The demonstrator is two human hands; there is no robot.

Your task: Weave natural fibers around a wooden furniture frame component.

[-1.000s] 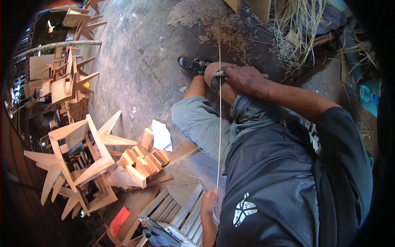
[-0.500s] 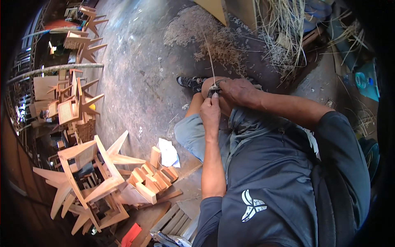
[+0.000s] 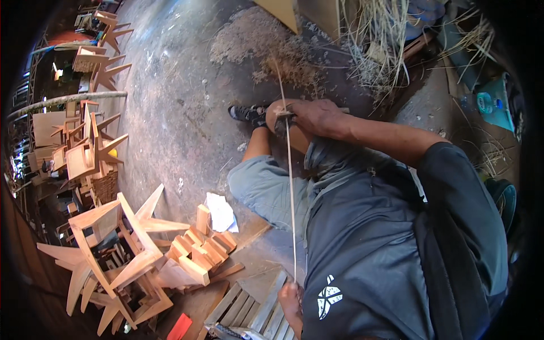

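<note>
A thin pale strand of cane runs straight and taut from my right hand down to my left hand. My left hand is closed on its near end, low beside my shirt. At my bent knee, my right hand presses the strand down over a dark pad. Its fingers are closed round a small tool; a stub of it sticks out behind the hand, but its kind is hidden. Past the knee, the far end of the strand reaches toward a heap of shavings.
Loose cane strands hang at the upper right, near a teal container. On the left stand wooden chair frames and stacked wood blocks, with white paper beside them. A slatted wooden piece lies near my left hand.
My left hand has pulled back from the knee toward my body, drawing a long length of strand with it. My right hand stays at the knee. The whole view has shifted slightly.
</note>
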